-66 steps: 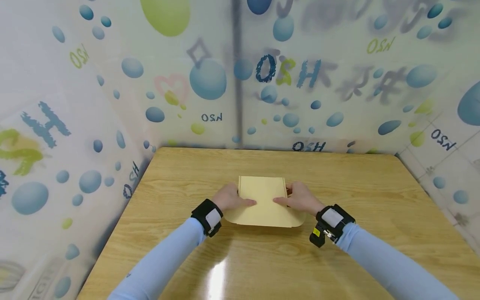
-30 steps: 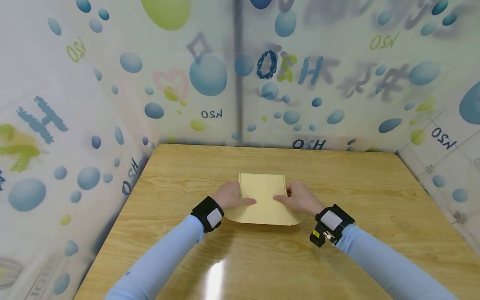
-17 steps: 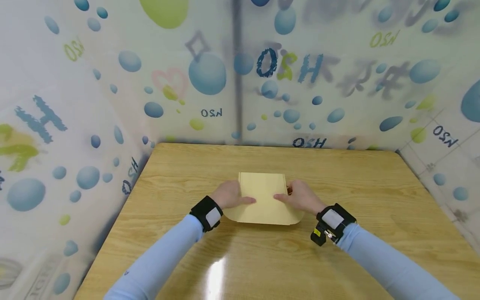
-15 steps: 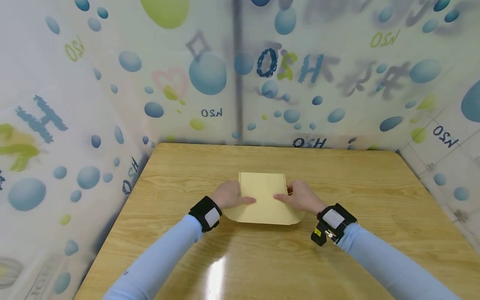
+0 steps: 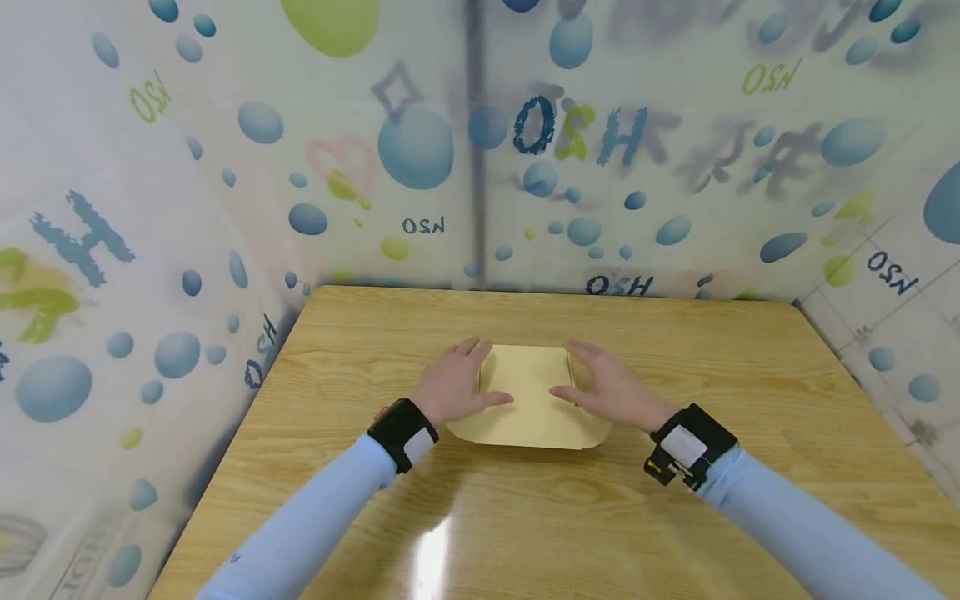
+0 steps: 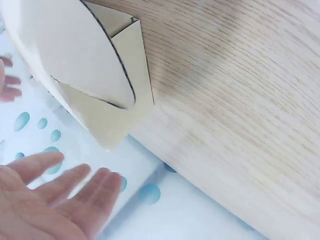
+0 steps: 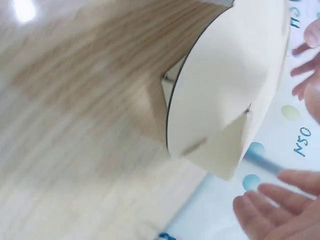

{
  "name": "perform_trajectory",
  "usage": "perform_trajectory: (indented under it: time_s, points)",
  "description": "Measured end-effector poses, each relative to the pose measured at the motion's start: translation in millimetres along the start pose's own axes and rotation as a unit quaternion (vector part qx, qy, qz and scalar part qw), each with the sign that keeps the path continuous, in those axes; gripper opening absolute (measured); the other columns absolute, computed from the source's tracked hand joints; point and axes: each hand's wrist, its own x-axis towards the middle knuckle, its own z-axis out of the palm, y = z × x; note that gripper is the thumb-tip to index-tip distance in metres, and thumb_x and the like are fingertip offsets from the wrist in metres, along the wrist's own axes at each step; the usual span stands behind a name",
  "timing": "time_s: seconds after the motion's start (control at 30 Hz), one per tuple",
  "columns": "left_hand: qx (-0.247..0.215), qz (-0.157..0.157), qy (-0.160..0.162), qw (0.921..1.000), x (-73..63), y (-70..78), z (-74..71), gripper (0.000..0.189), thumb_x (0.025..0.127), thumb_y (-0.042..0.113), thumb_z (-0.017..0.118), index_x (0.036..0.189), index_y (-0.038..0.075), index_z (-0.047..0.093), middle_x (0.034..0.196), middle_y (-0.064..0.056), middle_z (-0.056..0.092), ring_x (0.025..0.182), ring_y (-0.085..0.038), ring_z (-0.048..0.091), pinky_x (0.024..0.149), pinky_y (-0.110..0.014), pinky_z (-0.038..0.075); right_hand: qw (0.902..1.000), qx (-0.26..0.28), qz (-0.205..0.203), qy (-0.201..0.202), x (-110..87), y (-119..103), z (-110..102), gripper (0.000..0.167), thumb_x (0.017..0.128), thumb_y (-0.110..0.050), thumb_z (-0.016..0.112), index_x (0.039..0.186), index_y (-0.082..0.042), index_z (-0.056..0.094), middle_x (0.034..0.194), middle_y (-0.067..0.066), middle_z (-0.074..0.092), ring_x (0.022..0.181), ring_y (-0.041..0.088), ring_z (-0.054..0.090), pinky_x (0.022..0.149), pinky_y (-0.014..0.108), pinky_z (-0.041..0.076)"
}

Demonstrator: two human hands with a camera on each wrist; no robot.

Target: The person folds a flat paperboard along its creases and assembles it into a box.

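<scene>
Left hand [image 5: 453, 387]: released, fingers spread, nothing held. Right hand [image 5: 613, 390]: likewise released, fingers parted. The wrist views show the fingers apart from the side walls; whether either thumb touches the top panel cannot be told.

Between the hands: one carton [image 5: 525, 377], cream, lying on the table, top panel upward. Judged light and of thin card — stiff along its folds, apt to bow or crease if squeezed mid-panel; surface probably dry enough not to slip. Best hold: both side walls, just inward of the fingers, thumbs laid flat on top.

Nearer the person than the thumbs: front flap [image 5: 528, 432], rounded corners, projecting, not tucked in; likely the most pliable part and a poor handle.

Behind the hands: left wrist strap [image 5: 402, 435] and right wrist strap [image 5: 693, 447], black.

Below: table [image 5: 337, 508], wood-grained. Beyond the fingertips: printed wall covering [image 5: 360, 275], blue drops.
</scene>
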Motion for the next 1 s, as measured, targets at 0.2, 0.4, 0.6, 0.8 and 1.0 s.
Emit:
perform_trajectory:
  time_s: [0.2, 0.4, 0.6, 0.8, 1.0]
  points:
    - [0.068, 0.061, 0.014, 0.9957, -1.1, 2.5, 5.0, 0.086, 0.088, 0.067, 0.064, 0.152, 0.012, 0.045, 0.161, -0.013, 0.041, 0.145, -0.035, 0.044, 0.11, -0.047, 0.048, 0.991, -0.101, -0.087, -0.014, -0.3, 2, 0, 0.083, 0.083, -0.04, 0.082, 0.141, 0.01, 0.051, 0.146, 0.031, 0.052, 0.133, 0.046, 0.053, 0.108, 0.055, 0.046]
    - [0.093, 0.086, 0.013, 0.9918, -0.1, 3.0, 12.7, 0.086, 0.087, 0.067, 0.064, 0.149, 0.01, 0.05, 0.158, -0.013, 0.045, 0.146, -0.035, 0.044, 0.115, -0.044, 0.044, 0.985, -0.137, -0.095, -0.043, -2.9, 3, 6, 0.086, 0.082, -0.046, 0.082, 0.141, 0.009, 0.052, 0.146, 0.028, 0.053, 0.134, 0.043, 0.053, 0.109, 0.052, 0.047]
    - [0.113, 0.094, 0.018, 0.989, 1.9, 0.5, 18.4, 0.084, 0.087, 0.067, 0.065, 0.146, 0.008, 0.053, 0.154, -0.014, 0.049, 0.142, -0.033, 0.048, 0.115, -0.04, 0.044, 0.9834, -0.145, -0.099, -0.046, -3.9, 4, 9, 0.086, 0.081, -0.046, 0.082, 0.141, 0.009, 0.052, 0.147, 0.026, 0.053, 0.135, 0.043, 0.053, 0.108, 0.051, 0.047]
    - [0.114, 0.098, 0.029, 0.9882, 1.0, -0.2, 21.2, 0.082, 0.087, 0.066, 0.067, 0.144, 0.008, 0.055, 0.154, -0.013, 0.05, 0.14, -0.032, 0.05, 0.114, -0.04, 0.045, 0.98, -0.161, -0.111, -0.037, -3.7, 6, 12, 0.085, 0.081, -0.047, 0.082, 0.141, 0.007, 0.053, 0.146, 0.026, 0.053, 0.134, 0.041, 0.054, 0.106, 0.05, 0.049]
    - [0.124, 0.093, 0.033, 0.9873, 1.1, -1.0, 25.8, 0.082, 0.086, 0.065, 0.067, 0.145, 0.009, 0.054, 0.155, -0.012, 0.049, 0.142, -0.03, 0.049, 0.113, -0.039, 0.046, 0.9757, -0.178, -0.125, -0.024, -3.9, 10, 17, 0.084, 0.082, -0.048, 0.081, 0.14, 0.006, 0.055, 0.146, 0.025, 0.054, 0.132, 0.041, 0.055, 0.104, 0.05, 0.051]
